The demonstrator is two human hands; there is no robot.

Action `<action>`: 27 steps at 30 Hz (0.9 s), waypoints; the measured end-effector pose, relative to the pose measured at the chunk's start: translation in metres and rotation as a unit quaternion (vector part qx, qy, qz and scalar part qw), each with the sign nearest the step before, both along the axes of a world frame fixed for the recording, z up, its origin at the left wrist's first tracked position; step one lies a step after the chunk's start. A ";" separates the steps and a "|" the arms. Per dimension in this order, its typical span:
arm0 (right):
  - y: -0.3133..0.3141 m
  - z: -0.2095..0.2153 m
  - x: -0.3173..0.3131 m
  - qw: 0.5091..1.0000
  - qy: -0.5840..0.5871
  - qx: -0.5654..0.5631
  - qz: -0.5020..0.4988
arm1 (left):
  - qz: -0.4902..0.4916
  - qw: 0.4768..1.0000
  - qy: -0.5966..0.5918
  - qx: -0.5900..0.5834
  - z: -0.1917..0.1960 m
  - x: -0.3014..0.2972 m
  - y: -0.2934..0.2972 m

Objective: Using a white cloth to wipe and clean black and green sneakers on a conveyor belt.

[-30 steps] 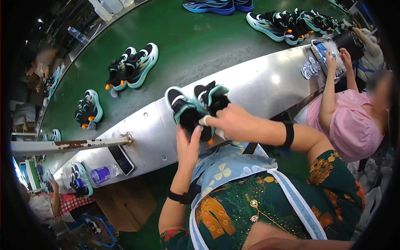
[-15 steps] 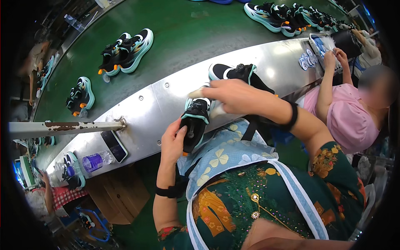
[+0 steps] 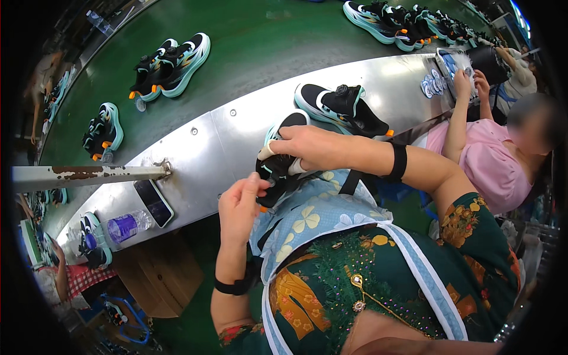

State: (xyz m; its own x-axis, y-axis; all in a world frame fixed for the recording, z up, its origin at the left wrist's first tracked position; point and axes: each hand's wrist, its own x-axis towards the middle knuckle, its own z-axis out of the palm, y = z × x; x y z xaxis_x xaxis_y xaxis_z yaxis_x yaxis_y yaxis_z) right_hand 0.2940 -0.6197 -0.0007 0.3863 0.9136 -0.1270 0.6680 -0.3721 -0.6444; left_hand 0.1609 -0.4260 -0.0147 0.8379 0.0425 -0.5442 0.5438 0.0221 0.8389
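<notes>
Black and teal, the sneaker in hand [image 3: 278, 163] now hangs upright off the near edge of the steel bench [image 3: 207, 154], over the person's lap, where half a second ago it was just leaving the metal and a second ago both shoes of the pair sat together under the hands. The right hand [image 3: 307, 148] clamps over the top of the shoe, fingers curled round the upper, while the left hand [image 3: 239, 204] closes on its lower end from below, thumb against the side. Its mate, the second sneaker [image 3: 340, 106], lies alone on the bench just beyond the right wrist, so my reading is that the pair has been split and one shoe is being worked on while the other waits. The bench edge runs diagonally right behind the held shoe, leaving little slack on that side; toward the body there is free room above the patterned apron [image 3: 319, 213]. To the left a phone [image 3: 154, 202] and a purple bottle [image 3: 127, 226] sit well apart, near a rusty bar [image 3: 89, 173]. Beyond the bench the green conveyor belt [image 3: 266, 41] carries more pairs. A co-worker in pink [image 3: 485, 163] sits to the right, hands busy at the bench's far end.
</notes>
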 end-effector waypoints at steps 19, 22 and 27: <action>0.004 -0.006 -0.010 0.992 0.048 0.092 -0.065 | 0.004 0.977 0.099 -0.190 -0.012 0.010 -0.029; 0.012 -0.007 -0.020 0.990 -0.092 0.069 -0.082 | 0.018 0.977 0.095 -0.188 -0.008 0.011 -0.032; 0.002 0.006 -0.007 0.995 0.036 0.077 -0.052 | 0.026 0.977 0.101 -0.185 -0.006 0.009 -0.035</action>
